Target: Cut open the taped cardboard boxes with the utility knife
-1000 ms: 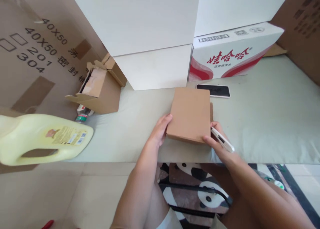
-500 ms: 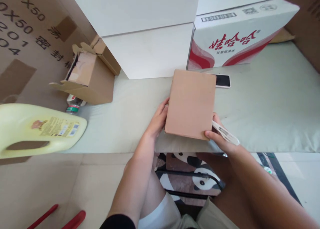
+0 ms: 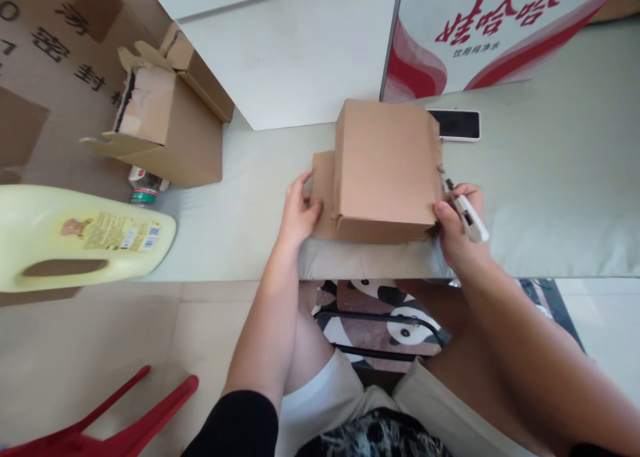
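Both hands are on the box. Left hand has fingers curled against the brown flap sticking out at the box's left side, thumb on top. Right hand presses its thumb into the box's near-right corner while also gripping a small white cutter in the same fist, so that hand is only half free for the box.

Box sits at the near edge of the surface, roughly mid-width, slightly tilted, near side just over the edge.

Handling, as I judge it: plain corrugated cardboard, small, looks light. Walls stiff enough for a side pinch, but the loose flap will fold if used as a handle. Matte finish, not slippery. Best hold is palms on the two opposite side walls, low near the bottom edge, not on the flap. Contents unknown, can't tell fragility.

Around it: phone just behind the box's far-right corner, white carton and red-printed carton along the far edge, torn open box at far left, yellow jug off the left edge.
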### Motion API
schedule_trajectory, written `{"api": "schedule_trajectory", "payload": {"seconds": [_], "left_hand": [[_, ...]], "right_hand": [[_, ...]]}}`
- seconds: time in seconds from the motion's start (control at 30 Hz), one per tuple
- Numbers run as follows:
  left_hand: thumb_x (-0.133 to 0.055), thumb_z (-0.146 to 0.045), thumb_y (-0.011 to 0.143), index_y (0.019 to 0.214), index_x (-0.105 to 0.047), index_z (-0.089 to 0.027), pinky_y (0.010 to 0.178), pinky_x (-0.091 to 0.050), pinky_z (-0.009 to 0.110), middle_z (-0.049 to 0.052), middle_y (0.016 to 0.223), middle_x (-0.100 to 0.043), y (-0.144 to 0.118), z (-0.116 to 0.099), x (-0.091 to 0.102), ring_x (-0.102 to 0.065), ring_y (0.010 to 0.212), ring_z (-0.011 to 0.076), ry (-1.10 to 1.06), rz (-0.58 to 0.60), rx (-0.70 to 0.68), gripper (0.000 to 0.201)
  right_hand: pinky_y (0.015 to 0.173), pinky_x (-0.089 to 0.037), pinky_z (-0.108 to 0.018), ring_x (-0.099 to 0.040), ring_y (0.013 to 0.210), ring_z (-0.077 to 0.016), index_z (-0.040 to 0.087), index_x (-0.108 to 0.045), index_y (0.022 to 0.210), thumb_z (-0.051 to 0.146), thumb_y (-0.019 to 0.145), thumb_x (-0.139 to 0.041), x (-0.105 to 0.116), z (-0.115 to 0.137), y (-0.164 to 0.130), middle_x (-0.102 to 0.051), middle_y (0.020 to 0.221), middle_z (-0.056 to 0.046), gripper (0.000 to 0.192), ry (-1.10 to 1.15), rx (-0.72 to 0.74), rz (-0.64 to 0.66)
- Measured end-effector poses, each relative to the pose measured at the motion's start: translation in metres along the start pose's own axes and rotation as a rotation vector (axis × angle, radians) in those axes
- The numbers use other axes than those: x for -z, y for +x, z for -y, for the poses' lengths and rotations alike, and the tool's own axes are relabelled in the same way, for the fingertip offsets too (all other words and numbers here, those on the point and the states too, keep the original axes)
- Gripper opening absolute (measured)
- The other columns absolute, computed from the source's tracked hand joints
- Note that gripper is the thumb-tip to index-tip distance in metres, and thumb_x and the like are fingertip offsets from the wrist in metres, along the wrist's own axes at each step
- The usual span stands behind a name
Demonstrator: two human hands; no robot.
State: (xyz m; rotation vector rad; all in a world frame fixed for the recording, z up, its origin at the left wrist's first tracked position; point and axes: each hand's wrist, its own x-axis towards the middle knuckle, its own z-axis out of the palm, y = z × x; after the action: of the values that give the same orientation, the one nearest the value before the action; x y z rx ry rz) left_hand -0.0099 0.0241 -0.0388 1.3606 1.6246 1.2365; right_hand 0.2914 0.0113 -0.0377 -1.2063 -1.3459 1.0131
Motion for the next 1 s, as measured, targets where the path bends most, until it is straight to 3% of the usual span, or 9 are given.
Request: {"api": "schedule_trajectory", "payload": {"seconds": [0.07,0.17,0.3,0.47,0.57,0.67,0.83,1.0], "left_hand": [[-0.081,-0.029,0.07,0.121,-0.069,-0.019,0.123,-0.036,0.05,0.016,0.153,-0.049,-0.002,0.003,-0.004,-0.043,0.147,0.0356,0.076,0.046,-0.072,0.053],[-0.081,-0.045,0.072,0.106,-0.074,-0.021,0.121,-0.039,0.049,0.014,0.147,-0.057,-0.006,0.003,-0.012,-0.048,0.143,0.0354,-0.098,0.084,-0.004,0.042],[-0.069,-0.063,0.077,0.098,-0.075,-0.024,0.106,-0.053,0.046,0.008,0.12,-0.076,-0.012,-0.006,-0.016,-0.066,0.124,0.0306,-0.55,-0.145,0.177,0.044],[-0.076,-0.064,0.065,0.083,-0.074,-0.024,0.095,-0.058,0.038,0.005,0.099,-0.08,-0.015,-0.018,-0.02,-0.073,0.108,0.0268,-0.703,-0.333,0.107,0.045],[-0.076,-0.058,0.066,0.082,-0.073,-0.023,0.088,-0.059,0.035,0.004,0.091,-0.079,-0.013,-0.019,-0.023,-0.074,0.103,0.0246,-0.697,-0.45,0.128,0.039],[-0.074,-0.05,0.07,0.073,-0.07,-0.021,0.076,-0.059,0.031,0.003,0.077,-0.075,-0.011,-0.021,-0.023,-0.074,0.087,0.0207,-0.664,-0.466,0.139,0.03],[-0.08,-0.032,0.064,0.053,-0.06,-0.019,0.048,-0.042,0.022,-0.004,0.052,-0.056,-0.014,-0.022,-0.009,-0.059,0.053,0.012,-0.481,-0.339,0.131,0.026],[-0.079,-0.043,0.067,0.053,-0.057,-0.02,0.044,-0.04,0.023,-0.004,0.05,-0.054,-0.012,-0.021,0.001,-0.053,0.048,0.011,-0.438,-0.232,0.203,0.035]], "right_hand": [[0.062,-0.042,-0.034,-0.051,0.067,-0.0174,0.032,-0.042,0.104,0.052,0.085,-0.071,-0.002,0.001,-0.001,-0.055,0.087,0.002,0.04,-0.034,0.002,-0.049],[0.054,-0.038,-0.033,-0.048,0.061,-0.0173,0.032,-0.045,0.101,0.062,0.086,-0.065,-0.009,-0.001,-0.002,-0.054,0.083,0.001,0.039,0.065,0.008,-0.042],[0.059,-0.045,-0.035,-0.056,0.072,-0.0211,0.033,-0.044,0.101,0.075,0.079,-0.064,-0.016,-0.002,-0.003,-0.051,0.083,0.001,0.052,0.311,0.032,0.052],[0.063,-0.047,-0.034,-0.059,0.079,-0.021,0.032,-0.039,0.101,0.062,0.065,-0.084,-0.017,0.002,-0.006,-0.053,0.09,0.002,0.065,0.296,0.017,0.267],[0.059,-0.04,-0.031,-0.048,0.071,-0.0174,0.031,-0.041,0.102,0.059,0.07,-0.082,-0.016,0.0,-0.009,-0.045,0.085,0.003,0.059,0.168,0.044,0.162],[0.058,-0.034,-0.032,-0.038,0.064,-0.0161,0.03,-0.044,0.103,0.06,0.073,-0.077,-0.012,0.002,-0.011,-0.036,0.078,0.004,0.054,-0.021,0.044,-0.021],[0.065,-0.04,-0.038,-0.04,0.066,-0.0172,0.028,-0.046,0.103,0.054,0.082,-0.071,-0.007,0.02,-0.011,-0.038,0.079,0.003,0.042,-0.239,0.026,-0.243],[0.063,-0.042,-0.037,-0.043,0.066,-0.0174,0.028,-0.049,0.104,0.054,0.09,-0.061,-0.004,0.016,-0.01,-0.04,0.079,0.003,0.032,-0.245,0.057,-0.277]]}}
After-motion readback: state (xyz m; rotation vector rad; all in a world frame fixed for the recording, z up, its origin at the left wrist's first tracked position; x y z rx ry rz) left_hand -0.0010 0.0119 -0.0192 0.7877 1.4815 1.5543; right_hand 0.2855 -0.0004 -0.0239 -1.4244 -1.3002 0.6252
